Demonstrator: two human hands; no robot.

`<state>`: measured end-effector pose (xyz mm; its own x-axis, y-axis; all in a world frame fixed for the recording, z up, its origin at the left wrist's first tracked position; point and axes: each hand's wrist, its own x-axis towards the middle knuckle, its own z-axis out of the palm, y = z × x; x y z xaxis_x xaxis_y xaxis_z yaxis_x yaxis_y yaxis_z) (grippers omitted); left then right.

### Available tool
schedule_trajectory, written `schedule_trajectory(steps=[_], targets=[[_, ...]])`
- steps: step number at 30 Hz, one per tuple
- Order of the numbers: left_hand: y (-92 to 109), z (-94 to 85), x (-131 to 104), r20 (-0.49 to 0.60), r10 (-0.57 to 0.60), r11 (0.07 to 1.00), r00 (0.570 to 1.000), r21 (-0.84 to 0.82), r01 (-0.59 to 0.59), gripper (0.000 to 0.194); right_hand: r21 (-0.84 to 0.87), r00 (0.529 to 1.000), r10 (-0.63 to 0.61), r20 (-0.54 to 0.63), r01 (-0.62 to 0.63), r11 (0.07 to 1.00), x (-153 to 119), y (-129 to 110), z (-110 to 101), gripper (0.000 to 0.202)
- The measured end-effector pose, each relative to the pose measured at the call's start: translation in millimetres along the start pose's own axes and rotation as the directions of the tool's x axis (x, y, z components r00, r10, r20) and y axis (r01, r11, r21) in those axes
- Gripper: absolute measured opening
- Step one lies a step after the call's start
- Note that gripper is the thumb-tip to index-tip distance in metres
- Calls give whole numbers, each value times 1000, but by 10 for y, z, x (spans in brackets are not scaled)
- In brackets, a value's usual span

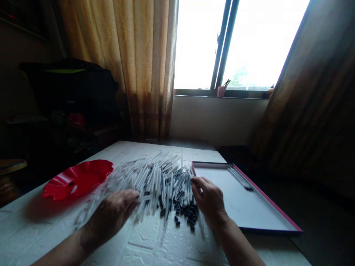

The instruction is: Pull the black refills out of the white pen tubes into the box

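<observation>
Head view, front of a white table (155,251): how are the hands working?

— Apart from each other. The left hand (115,207) is pinching a pale tube (144,198) at its fingertips, the tube lying almost level across the view and pointing right. The right hand (209,195) is curling beside a heap of white tubes (151,177); whether it is gripping anything, I cannot tell.

— And between them?

— Small black caps (190,213) are clustering at the heap's near right end. Most tubes are running lengthwise away from the person, fanning unevenly, those at left leaning more sideways.

— What are the containers holding?

— At left, a red wavy-rimmed bowl (93,173) is sitting beside the heap, its contents too dim to read. At right, a shallow red-edged tray (249,210) is carrying a few slim rods (239,177) along its right wall, dark ends pointing nearward.

— Farthest off?

— A pink cup (221,91) is standing on the windowsill (194,96), dark sticks (227,83) jutting upward before a bright window (199,44).
</observation>
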<state>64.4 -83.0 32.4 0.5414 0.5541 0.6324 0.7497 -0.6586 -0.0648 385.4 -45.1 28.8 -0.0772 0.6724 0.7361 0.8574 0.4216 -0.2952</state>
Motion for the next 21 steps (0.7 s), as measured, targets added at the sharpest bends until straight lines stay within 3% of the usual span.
schedule_trajectory(steps=[4, 7, 11, 15, 19, 21], targets=[[456, 152, 217, 13, 177, 975, 984, -138, -173, 18, -3, 1000, -17, 10, 17, 1000, -37, -25, 31, 20], [612, 241, 322, 40, 307, 935, 951, -197, -294, 22, -4, 999, -31, 20, 31, 1000, -64, -33, 54, 20], [574, 329, 317, 33, 364, 908, 931, -235, -347, 38, -1, 999, -46, 9, 46, 999, -77, -40, 48, 22], [466, 399, 257, -3, 292, 916, 956, -287, -280, 37, 40, 994, -110, -12, 110, 993, -86, -110, 41, 22], [375, 452, 252, -151, 218, 882, 964, -392, -260, 31, 52, 974, -211, 82, 207, 977, -111, -273, 96, 18], [338, 465, 251, -174, 197, 857, 965, -447, -256, 30, 8, 950, -268, 162, 270, 963, -119, -347, 148, 16]])
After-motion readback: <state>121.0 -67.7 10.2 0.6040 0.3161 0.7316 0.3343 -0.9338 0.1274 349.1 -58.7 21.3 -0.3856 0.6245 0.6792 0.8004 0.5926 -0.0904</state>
